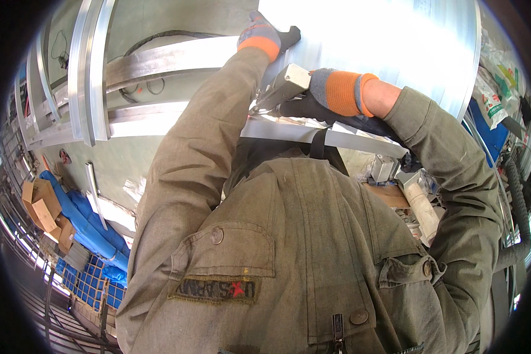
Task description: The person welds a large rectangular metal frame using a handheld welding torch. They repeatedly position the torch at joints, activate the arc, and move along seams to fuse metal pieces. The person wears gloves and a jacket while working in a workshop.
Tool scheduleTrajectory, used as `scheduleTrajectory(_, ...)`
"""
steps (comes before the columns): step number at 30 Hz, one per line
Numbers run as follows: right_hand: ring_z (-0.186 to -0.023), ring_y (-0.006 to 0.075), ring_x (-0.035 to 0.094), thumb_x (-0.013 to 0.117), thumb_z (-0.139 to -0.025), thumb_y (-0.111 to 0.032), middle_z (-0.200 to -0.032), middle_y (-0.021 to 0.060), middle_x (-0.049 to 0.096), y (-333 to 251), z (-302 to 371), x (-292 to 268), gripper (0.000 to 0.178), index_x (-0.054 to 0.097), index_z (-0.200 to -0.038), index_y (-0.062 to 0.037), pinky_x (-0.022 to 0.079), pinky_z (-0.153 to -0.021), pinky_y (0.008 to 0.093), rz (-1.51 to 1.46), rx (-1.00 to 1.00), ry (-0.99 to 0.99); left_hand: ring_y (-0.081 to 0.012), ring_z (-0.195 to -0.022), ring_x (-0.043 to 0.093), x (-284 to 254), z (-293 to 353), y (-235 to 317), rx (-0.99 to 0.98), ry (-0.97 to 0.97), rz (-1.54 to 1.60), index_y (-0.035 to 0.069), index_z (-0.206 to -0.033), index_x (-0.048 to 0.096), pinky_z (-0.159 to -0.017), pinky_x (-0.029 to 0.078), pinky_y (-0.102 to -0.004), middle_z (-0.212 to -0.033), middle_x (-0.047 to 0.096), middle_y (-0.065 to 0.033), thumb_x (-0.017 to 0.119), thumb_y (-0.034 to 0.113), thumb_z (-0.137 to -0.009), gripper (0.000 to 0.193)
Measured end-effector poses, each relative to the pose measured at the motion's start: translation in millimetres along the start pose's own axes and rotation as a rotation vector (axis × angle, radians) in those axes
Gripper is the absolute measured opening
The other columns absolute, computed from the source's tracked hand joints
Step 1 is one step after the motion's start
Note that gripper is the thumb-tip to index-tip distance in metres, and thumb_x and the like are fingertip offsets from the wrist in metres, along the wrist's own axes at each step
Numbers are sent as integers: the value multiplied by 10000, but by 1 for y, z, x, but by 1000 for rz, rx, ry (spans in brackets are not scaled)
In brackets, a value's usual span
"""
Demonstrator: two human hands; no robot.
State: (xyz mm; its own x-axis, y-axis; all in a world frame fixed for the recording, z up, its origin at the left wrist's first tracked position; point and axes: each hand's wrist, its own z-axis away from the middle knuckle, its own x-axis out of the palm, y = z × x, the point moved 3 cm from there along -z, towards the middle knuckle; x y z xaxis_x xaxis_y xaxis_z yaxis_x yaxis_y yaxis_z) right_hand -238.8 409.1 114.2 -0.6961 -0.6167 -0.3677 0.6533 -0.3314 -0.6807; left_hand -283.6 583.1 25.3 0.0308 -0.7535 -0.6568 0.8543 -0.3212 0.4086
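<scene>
My left hand, in a grey glove with an orange cuff and dark fingertips, rests at the left edge of a large shiny metal sheet. Its thumb stretches onto the sheet, apart from the other fingers, which are partly hidden. My right hand, gloved alike, is closed around a silver hand tool with a boxy metal body. The tool tilts down to the left, its lower end close to the near rail. My own sleeve and glove hide part of its handle side.
Long metal rails run leftward under upright aluminium profiles. A black cable curves behind them. Lower left lie cardboard boxes and blue sheeting. Plastic bags and a dark hose are at the right.
</scene>
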Motion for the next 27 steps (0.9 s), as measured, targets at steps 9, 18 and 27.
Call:
scheduleTrajectory(9,-994,255,779,682,-1111,-381,-1158,123,829,17,-2,10,388,757,-1369,-100,614,-908,416,31,-40,68,-478,-1331,689,-4,2,3,-51,-32,-37,-86,-1486,407,-1168,540,-487,-1464,661,-338,811,657,-789,1096)
scheduleTrajectory(18,-944,228,760,687,-1105,-323,-1130,113,821,-14,12,-13,358,753,-1380,-104,612,-886,409,-174,74,-102,-481,-1371,667,-3,0,3,-50,-33,-44,-87,-1518,383,-1180,532,-484,-1474,657,-338,808,670,-786,1136)
scheduleTrajectory(27,-926,290,730,744,-1032,-251,-1066,123,800,-16,19,-22,337,747,-1324,-83,599,-898,419,-202,118,-70,-476,-1391,654,-7,4,5,-89,-91,-35,-80,-1615,316,-1205,517,-491,-1536,626,-323,798,668,-794,1210)
